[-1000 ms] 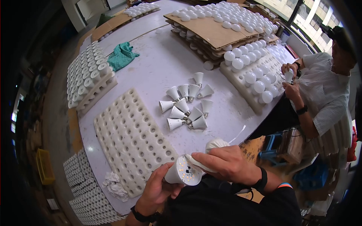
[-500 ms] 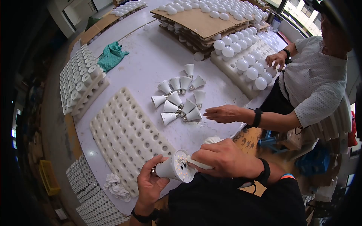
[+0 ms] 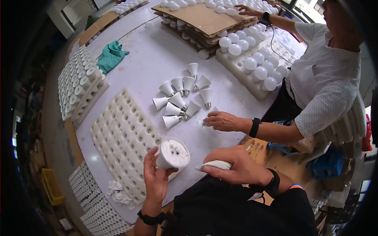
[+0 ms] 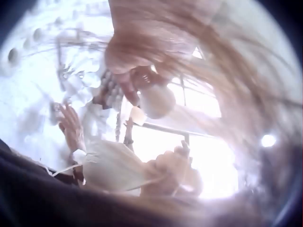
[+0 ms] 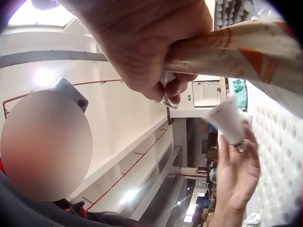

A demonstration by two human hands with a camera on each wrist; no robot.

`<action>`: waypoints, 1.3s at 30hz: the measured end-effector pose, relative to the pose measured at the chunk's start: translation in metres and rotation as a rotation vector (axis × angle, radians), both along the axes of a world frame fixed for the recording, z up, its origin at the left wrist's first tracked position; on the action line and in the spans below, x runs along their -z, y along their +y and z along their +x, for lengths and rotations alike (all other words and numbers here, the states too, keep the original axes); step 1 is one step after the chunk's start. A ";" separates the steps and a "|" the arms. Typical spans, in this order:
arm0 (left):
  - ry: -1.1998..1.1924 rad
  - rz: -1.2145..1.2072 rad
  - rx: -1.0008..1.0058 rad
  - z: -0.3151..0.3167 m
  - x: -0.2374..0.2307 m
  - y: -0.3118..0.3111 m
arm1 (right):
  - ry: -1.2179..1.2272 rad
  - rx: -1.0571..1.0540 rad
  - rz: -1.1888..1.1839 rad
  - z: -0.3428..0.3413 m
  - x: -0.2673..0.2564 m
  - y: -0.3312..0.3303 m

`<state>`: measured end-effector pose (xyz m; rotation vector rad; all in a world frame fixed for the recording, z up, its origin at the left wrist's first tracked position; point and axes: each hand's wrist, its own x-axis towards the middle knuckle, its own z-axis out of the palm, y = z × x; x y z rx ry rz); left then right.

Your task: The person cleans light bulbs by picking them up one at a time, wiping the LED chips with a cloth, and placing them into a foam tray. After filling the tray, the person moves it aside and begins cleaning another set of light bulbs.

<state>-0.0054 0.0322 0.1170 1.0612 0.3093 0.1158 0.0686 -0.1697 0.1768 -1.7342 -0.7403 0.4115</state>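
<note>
My left hand (image 3: 154, 177) grips a white LED bulb body (image 3: 163, 158) by its side and holds it tilted upward. The open top shows a round board dotted with yellow LEDs. Apart from it, to the right, my right hand (image 3: 242, 165) squeezes a white, orange-printed bag (image 5: 246, 52) shaped like a piping bag. The bag's narrow tip (image 3: 200, 168) points left toward the bulb body. Beyond both hands, several bulb bodies (image 3: 177, 100) with metal screw caps lie loose on the table. The left wrist view is blurred and washed out.
A foam tray with holes (image 3: 122, 133) lies at the left, behind it a tray of bulb bodies (image 3: 80, 80) and a green cloth (image 3: 112, 57). Another person's hand (image 3: 226, 120) reaches in from the right. Domed bulbs (image 3: 260, 72) and stacked cardboard (image 3: 197, 17) stand beyond.
The bag's tip has come off the bulb's board. My left hand has moved left, turning the bulb body more upright. The other person's arms have reached to the loose bulb bodies and the cardboard stack.
</note>
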 end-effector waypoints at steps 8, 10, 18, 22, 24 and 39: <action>0.593 -0.289 0.473 0.054 0.178 -0.026 | 0.185 0.137 -0.073 0.007 0.024 -0.043; 0.584 -0.276 0.458 0.071 0.180 -0.051 | 0.143 0.146 -0.072 0.013 0.036 -0.049; 0.260 0.608 -0.063 0.031 0.153 -0.029 | 0.335 0.165 0.071 0.043 0.097 -0.034; 0.511 0.449 -0.597 -0.065 0.162 0.014 | 0.183 0.161 0.071 0.051 0.141 -0.009; 0.667 0.104 -0.891 -0.112 0.162 0.025 | -0.018 0.264 0.030 0.053 0.175 -0.002; 0.572 -0.574 -1.014 -0.162 0.213 0.112 | -0.492 0.510 -0.252 0.028 0.235 0.010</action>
